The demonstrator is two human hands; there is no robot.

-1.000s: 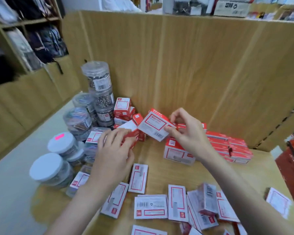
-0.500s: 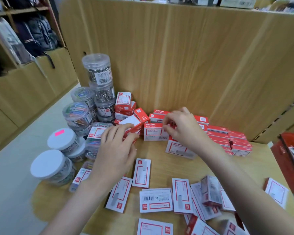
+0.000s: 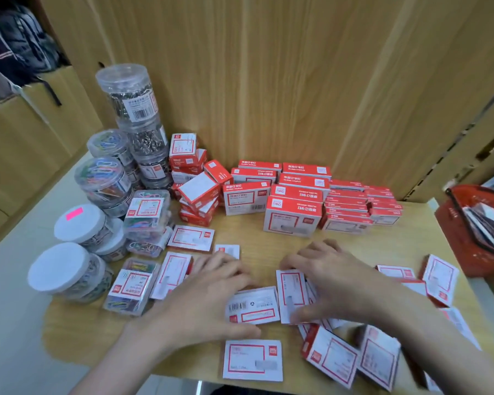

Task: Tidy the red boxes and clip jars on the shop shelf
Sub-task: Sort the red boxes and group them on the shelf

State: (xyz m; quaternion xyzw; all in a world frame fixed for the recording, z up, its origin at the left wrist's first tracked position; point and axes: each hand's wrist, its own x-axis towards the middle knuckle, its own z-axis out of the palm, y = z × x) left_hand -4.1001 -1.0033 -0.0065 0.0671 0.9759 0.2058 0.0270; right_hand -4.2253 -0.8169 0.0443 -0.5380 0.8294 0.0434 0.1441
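Both hands are down low over the loose red boxes scattered on the front of the wooden shelf (image 3: 268, 252). The left hand (image 3: 208, 297) lies palm down with its fingers (image 3: 228, 269) spread and nearly straight, resting across a flat box (image 3: 251, 307) whose barcode side faces up; the thumb sits just below that box, and the hand grips nothing. The right hand (image 3: 334, 283) reaches in from the right, its fingers loosely bent over an upright-lying box (image 3: 293, 295) with a red frame on its label — the thumb touches that box's lower edge, but whether it is truly pinched cannot be told through the blur.

Just beyond the fingertips of both hands stands the tidy part: stacked red boxes (image 3: 293, 215) in rows against the back panel, with flatter ones (image 3: 354, 209) piled to their right. Left of the left fingers, a tumbled heap of small red boxes (image 3: 200, 192) leans together. Farther left stand the clip jars — a tall stack of clear jars (image 3: 137, 121) with silver clips, jars of coloured clips (image 3: 103, 178), and two white-lidded jars (image 3: 57, 269). Nearer than the wrists lie more loose boxes (image 3: 253, 359), face up. A red basket (image 3: 474, 232) sits well to the right.
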